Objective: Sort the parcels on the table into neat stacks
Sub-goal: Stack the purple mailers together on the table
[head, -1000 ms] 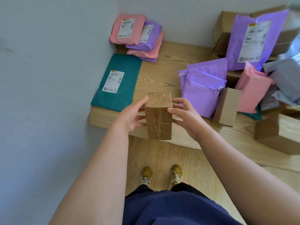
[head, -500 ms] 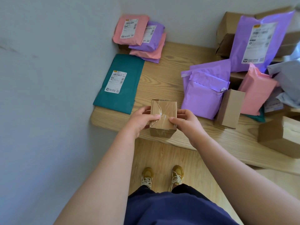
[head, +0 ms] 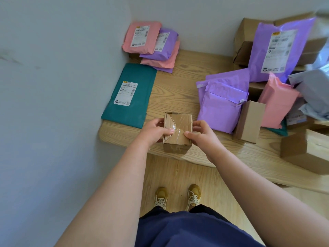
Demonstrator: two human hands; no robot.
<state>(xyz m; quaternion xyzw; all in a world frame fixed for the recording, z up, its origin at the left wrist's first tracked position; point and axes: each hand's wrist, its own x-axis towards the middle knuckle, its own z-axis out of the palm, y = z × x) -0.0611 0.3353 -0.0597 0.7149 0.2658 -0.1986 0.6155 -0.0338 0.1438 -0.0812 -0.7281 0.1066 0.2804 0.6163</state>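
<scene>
Your left hand (head: 154, 130) and right hand (head: 201, 135) grip opposite sides of the taped cardboard box (head: 177, 132), thumbs curled onto its top. The box stands at the table's (head: 178, 86) near edge, between the teal mailer (head: 130, 95) and purple mailers (head: 222, 102).

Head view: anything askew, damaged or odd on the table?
The corner stack of pink and purple mailers is fanned, not squared. On the right, mailers and boxes lie in a jumbled heap, a large purple mailer propped against cartons. Tape on the small box held by the left hand and right hand is wrinkled; no damage shows.
</scene>
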